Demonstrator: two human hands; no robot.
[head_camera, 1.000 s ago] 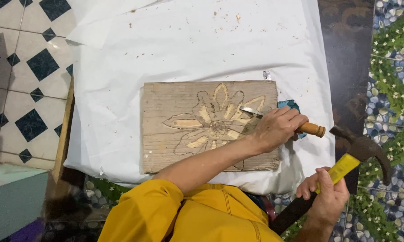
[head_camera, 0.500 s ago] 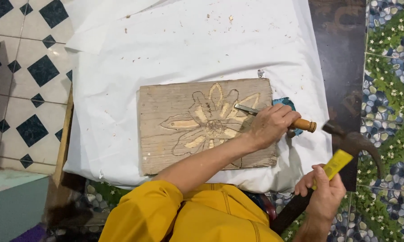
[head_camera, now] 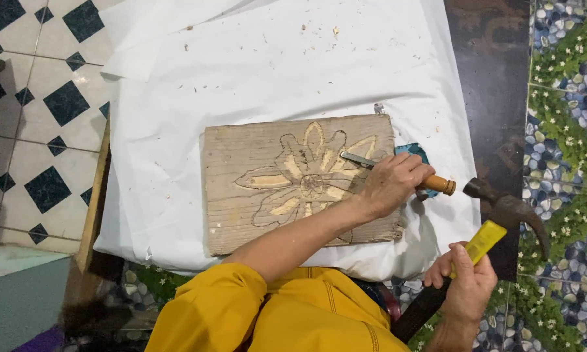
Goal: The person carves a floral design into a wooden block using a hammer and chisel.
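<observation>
A white sheet (head_camera: pixel 274 72) covers the work surface, and on it the wooden board (head_camera: pixel 254 195) lies flat with a flower outline cut into it, some petals already gouged pale.

The chisel (head_camera: pixel 372 161) is laid low across the petals at the board's 3 o'clock side, metal tip pointing toward 9 o'clock, wooden handle end poking out toward 3. For clean cuts, I'd judge it best to keep that low angle and tap lightly.

The left hand (head_camera: pixel 391 182) is wrapped firmly around the chisel shaft, its forearm crossing the board from 6 o'clock.

The right hand (head_camera: pixel 466 287), at 5 o'clock off the board, grips a claw hammer (head_camera: pixel 502 215) by its yellow-and-black handle, its head raised just beyond the chisel's butt, not touching it.
</observation>
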